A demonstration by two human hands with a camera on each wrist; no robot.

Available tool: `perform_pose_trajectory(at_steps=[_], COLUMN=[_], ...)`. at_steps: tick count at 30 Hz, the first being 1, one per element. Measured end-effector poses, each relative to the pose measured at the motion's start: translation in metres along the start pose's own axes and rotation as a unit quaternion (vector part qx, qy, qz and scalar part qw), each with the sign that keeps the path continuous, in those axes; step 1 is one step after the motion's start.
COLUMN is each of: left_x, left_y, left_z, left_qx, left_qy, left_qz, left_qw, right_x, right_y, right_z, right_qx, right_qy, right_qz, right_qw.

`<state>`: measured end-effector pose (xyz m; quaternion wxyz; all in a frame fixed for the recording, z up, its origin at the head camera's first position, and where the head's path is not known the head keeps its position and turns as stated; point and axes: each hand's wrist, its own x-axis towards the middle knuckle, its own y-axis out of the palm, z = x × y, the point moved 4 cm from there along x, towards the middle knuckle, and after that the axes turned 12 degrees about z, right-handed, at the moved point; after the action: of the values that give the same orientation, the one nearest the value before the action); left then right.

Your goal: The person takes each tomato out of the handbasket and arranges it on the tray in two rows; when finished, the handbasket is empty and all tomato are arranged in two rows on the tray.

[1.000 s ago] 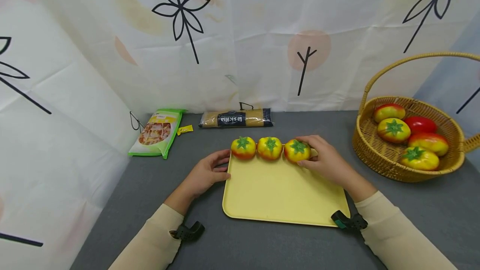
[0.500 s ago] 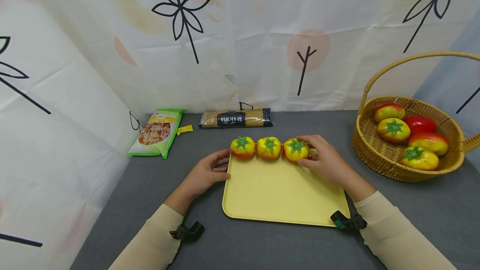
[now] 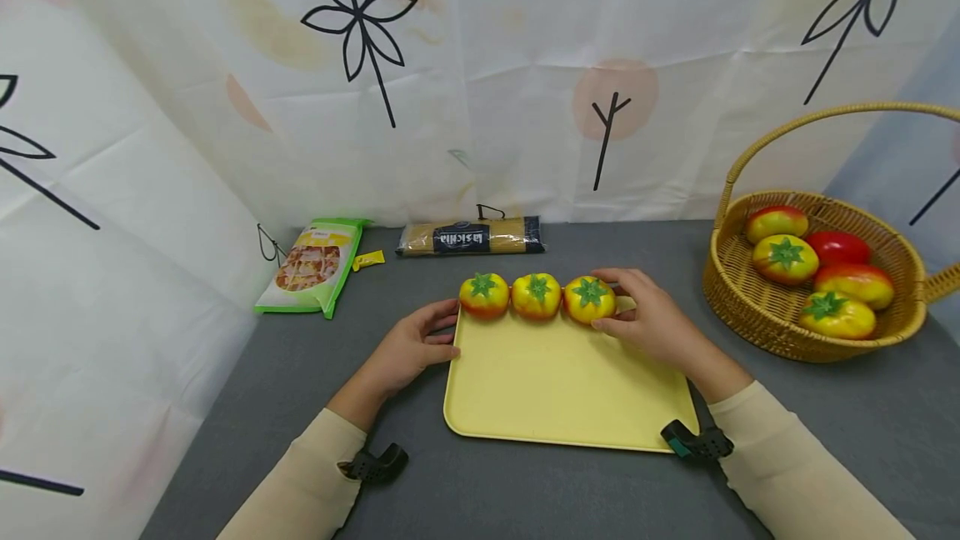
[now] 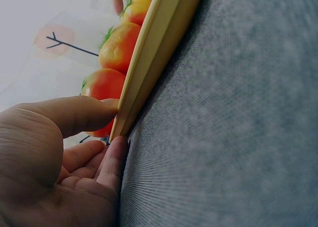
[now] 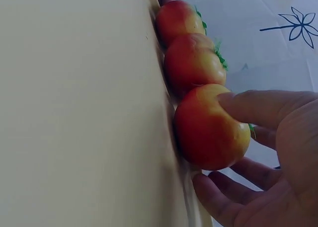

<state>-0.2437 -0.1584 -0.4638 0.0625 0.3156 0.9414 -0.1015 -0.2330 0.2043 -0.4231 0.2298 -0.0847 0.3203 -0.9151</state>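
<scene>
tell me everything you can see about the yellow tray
The yellow tray is a flat rectangle with rounded corners and a low raised rim, plastic by the look of it. It lies level on the grey table. Three tomatoes stand in a row along its far edge. The left hand pinches its left rim; the right hand grips the rightmost tomato.

Both forearms reach forward in cream sleeves, each with a black clip-like mount at the wrist. Left hand (image 3: 410, 347) low, palm turned inward, fingers loosely curled, thumb (image 4: 74, 115) and a fingertip pressed to an edge in a light pinch grip. Right hand (image 3: 654, 322) further forward, fingers bent in a cupping grip, thumb (image 5: 263, 108) on one side, fingertips (image 5: 213, 197) curled round the other.
</scene>
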Motion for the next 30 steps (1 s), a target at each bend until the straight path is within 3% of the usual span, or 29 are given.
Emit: perform_pose_trajectory(at_steps=[21,30], left_x=[0.002,0.001], left_y=[0.0,0.0], left_z=[0.001,0.002], left_qx=[0.012,0.01], left_qy=[0.0,-0.004], left_qz=[-0.006,-0.008], left_qw=[0.9999,0.9999], right_x=[-0.023,-0.03], right_y=[-0.043,-0.058], right_z=[0.013,0.003], right_qx=[0.049,0.089], right_qy=[-0.023,-0.079], right_qz=[-0.036,-0.083], right_qw=[0.998,0.989])
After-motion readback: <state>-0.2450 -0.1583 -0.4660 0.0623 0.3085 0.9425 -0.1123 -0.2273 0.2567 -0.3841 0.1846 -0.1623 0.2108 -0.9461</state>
